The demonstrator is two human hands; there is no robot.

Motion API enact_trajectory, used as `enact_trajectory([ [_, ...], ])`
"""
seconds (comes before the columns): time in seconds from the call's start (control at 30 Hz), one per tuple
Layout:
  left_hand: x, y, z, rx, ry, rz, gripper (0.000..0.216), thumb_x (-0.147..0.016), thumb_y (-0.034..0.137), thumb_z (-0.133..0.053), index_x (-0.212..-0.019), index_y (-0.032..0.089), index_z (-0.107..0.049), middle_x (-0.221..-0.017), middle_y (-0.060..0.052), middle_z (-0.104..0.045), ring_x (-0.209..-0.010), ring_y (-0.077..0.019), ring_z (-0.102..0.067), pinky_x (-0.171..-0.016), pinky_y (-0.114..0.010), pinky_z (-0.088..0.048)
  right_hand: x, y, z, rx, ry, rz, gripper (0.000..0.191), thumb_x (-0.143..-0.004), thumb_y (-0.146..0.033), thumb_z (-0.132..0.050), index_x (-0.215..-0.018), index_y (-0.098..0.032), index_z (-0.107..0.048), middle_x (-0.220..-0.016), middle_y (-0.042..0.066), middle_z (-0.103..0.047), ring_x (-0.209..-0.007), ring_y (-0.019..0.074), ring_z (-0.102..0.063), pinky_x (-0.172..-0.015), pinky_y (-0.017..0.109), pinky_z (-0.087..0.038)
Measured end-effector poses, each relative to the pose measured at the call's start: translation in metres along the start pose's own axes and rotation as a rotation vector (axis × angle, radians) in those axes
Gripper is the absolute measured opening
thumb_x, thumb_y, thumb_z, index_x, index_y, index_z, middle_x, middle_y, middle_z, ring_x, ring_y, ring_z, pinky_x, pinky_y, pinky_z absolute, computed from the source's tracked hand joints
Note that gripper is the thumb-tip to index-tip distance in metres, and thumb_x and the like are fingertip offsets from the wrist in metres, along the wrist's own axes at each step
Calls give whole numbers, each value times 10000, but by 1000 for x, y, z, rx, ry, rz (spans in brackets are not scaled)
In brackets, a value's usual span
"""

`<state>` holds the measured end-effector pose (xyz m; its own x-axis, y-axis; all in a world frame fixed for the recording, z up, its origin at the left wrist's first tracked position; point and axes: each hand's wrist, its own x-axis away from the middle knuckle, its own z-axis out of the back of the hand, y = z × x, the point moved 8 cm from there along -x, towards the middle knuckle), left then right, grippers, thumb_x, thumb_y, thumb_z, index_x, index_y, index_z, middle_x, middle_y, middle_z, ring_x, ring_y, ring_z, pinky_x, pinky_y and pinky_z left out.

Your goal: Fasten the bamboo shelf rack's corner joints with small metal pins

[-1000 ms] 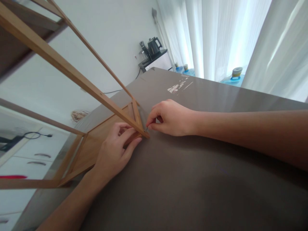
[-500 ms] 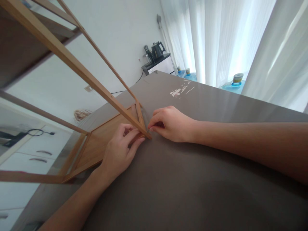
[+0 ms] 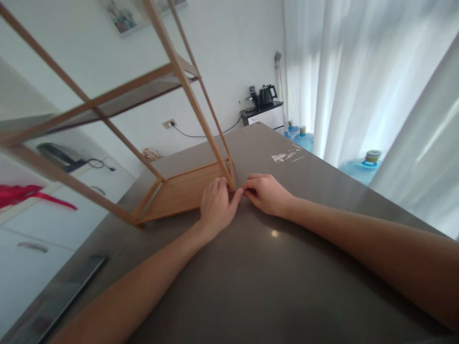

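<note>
While the wooden rack (image 3: 186, 188) stands on the left part of the grey tabletop (image 3: 304, 277), the left hand (image 3: 217, 204) holds it at the foot of one corner post. Right hand (image 3: 267, 193) just beside, fingertips pinched narrow (anything between them: cannot tell). Elbow room rightward, the surface running to its long edge near the water jugs (image 3: 362, 168) and white curtain (image 3: 344, 71).

A kettle (image 3: 266, 95) is standing on a cabinet (image 3: 267, 116), a plug (image 3: 172, 123) is sitting in a socket (image 3: 166, 124), its cord (image 3: 201, 136) is running toward that cabinet, bottles (image 3: 360, 168) are standing by the curtains (image 3: 344, 95), and a picture (image 3: 121, 18) is hanging on the wall (image 3: 222, 52)
</note>
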<state>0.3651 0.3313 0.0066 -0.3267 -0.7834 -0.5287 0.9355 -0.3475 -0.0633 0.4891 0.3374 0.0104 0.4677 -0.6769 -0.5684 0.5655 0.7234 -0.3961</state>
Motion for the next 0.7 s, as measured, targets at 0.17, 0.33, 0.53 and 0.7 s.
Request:
enact_trajectory([
  [0.17,-5,2,-6,-47,-62,87,465,-1025,475,-266,-1086,121,-562,-1054,-171,-638,-1032,-304,-596,-873,-416,-431,-1,4,0,-48,34,-16,191,-891,-138,-575,-836,-150,-757,-776,60,-652,-703,171,-586,-698,274,-424],
  [0.33,-9,5,-6,-22,-90,98,441,-1028,411,-267,-1162,100,-549,-1111,-182,-628,-1074,-304,-584,-912,-417,-427,-1,1,-1,-31,35,6,202,-898,-130,-558,-866,-142,-757,-812,78,-667,-748,184,-608,-737,282,-443],
  [0.53,9,-4,10,54,-129,-58,301,-924,386,-543,-1104,147,-576,-1098,-115,-599,-1080,-265,-559,-941,-385,-447,1,4,0,8,3,-18,189,-903,-141,-546,-900,-140,-735,-896,106,-698,-817,190,-641,-781,281,-460],
  [0.7,28,-37,17,131,-130,-161,298,-986,358,-466,-1185,192,-613,-1102,-84,-578,-1079,-225,-540,-984,-400,-444,4,32,-4,-291,-8,-399,123,-845,-151,-607,-814,-144,-725,-767,84,-732,-734,179,-672,-747,269,-500],
])
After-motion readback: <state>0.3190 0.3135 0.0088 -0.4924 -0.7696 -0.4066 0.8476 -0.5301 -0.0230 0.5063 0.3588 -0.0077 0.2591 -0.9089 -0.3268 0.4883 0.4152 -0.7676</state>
